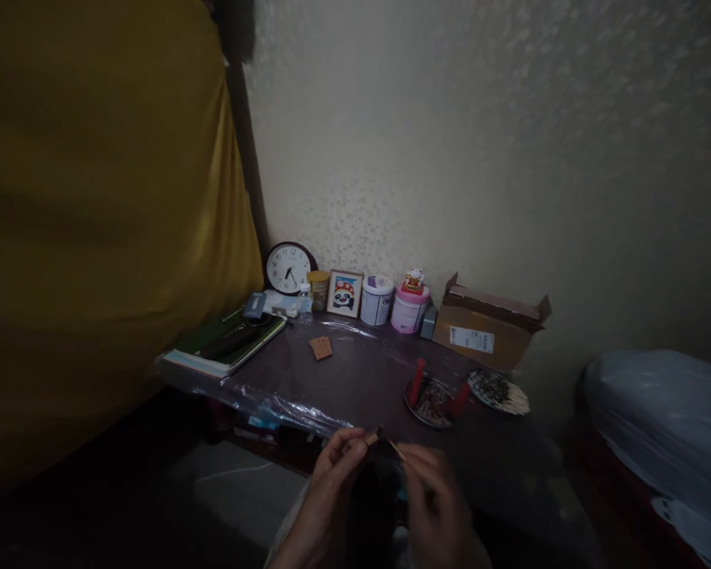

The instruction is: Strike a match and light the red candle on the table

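My L hand (332, 474) pinched a box (374, 434); R hand (435, 494) pinched a thin stick (396, 449) at its end. Both were near me, just short of the dish (408, 403) w/ red candles (416, 381).

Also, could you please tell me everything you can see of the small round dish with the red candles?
The dish is small, round and shallow, seemingly metal, its speckled inside too dim to read. It lies flat on the dark, plastic-covered table, towards the right front. Two unlit red candles stand in it, both slightly tilted, one at the left rim, one at the right. A plate of pale sticks lies close on its right; whether they touch is unclear.
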The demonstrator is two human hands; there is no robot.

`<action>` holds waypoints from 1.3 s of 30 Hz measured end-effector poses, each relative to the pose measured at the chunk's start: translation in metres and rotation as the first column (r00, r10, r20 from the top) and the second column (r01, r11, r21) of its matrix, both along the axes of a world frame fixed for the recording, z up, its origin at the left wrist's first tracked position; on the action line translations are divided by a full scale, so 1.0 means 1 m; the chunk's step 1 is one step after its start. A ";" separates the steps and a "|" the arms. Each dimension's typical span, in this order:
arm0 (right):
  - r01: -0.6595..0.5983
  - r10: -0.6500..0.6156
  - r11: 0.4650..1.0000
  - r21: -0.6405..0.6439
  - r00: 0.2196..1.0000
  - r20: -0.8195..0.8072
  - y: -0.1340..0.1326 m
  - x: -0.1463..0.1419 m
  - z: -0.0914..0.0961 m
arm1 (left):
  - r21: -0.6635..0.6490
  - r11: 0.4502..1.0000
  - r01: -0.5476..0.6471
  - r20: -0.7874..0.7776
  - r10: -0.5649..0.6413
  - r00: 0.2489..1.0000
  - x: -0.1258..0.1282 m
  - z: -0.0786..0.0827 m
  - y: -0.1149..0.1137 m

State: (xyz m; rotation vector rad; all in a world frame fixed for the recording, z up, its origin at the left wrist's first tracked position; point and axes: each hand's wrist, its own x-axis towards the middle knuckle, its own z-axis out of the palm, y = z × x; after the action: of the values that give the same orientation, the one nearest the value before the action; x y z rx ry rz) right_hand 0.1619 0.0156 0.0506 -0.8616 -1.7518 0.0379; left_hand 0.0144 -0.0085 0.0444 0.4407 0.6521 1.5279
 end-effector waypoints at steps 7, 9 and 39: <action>0.145 -0.180 0.963 -0.228 0.973 -0.141 0.038 0.011 -0.041 | 0.047 0.998 0.033 -0.009 -0.033 0.999 0.000 0.001 -0.003; 0.098 -0.156 0.962 -0.254 0.963 -0.221 0.037 0.014 -0.035 | 0.032 0.999 0.020 0.009 -0.021 1.000 0.000 -0.002 -0.002; 0.113 -0.170 0.967 -0.227 0.953 -0.251 0.036 0.014 -0.039 | 0.025 0.999 -0.048 -0.076 0.049 0.996 0.000 0.000 -0.006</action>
State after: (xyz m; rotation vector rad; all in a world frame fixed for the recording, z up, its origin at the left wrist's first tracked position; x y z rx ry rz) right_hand 0.1762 0.0517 0.0113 -1.0830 -1.4442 0.2387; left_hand 0.0143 -0.0145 0.0447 0.5058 0.7097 1.5719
